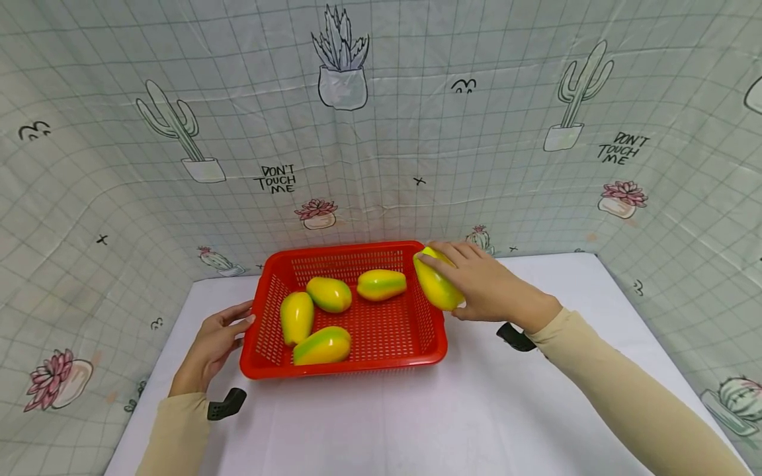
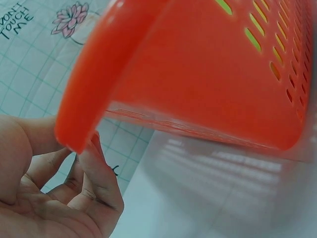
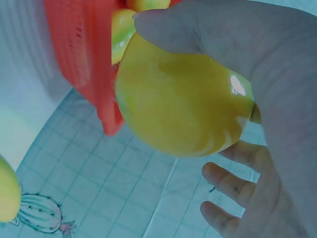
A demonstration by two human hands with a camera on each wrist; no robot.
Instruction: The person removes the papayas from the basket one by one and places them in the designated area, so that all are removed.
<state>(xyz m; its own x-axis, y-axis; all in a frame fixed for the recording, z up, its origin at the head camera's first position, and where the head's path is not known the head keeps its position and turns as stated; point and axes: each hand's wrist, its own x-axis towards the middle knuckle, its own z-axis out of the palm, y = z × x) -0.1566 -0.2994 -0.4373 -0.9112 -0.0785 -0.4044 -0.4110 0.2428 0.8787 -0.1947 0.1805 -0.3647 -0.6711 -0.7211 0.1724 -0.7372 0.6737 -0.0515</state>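
Several yellow-green mangoes (image 1: 381, 285) lie in a red plastic basket (image 1: 342, 371) on the table. My left hand (image 1: 215, 340) holds the basket's left end, its rim (image 2: 81, 109) between thumb and fingers in the left wrist view. At the right end, my right hand (image 1: 482, 281) grips another mango (image 1: 437, 281) above the rim. In the right wrist view the thumb lies over this mango (image 3: 183, 99), while some fingertips (image 3: 218, 173) stand apart from it. Part of one more yellow fruit (image 3: 7, 193) shows at that view's left edge.
A white cloth covers the table (image 1: 381, 423). Behind and at both sides hangs a gridded curtain (image 1: 381, 145) printed with potted plants and lettering. A black curved piece (image 1: 227, 404) shows at the left wrist, and a similar one (image 1: 515, 337) at the right.
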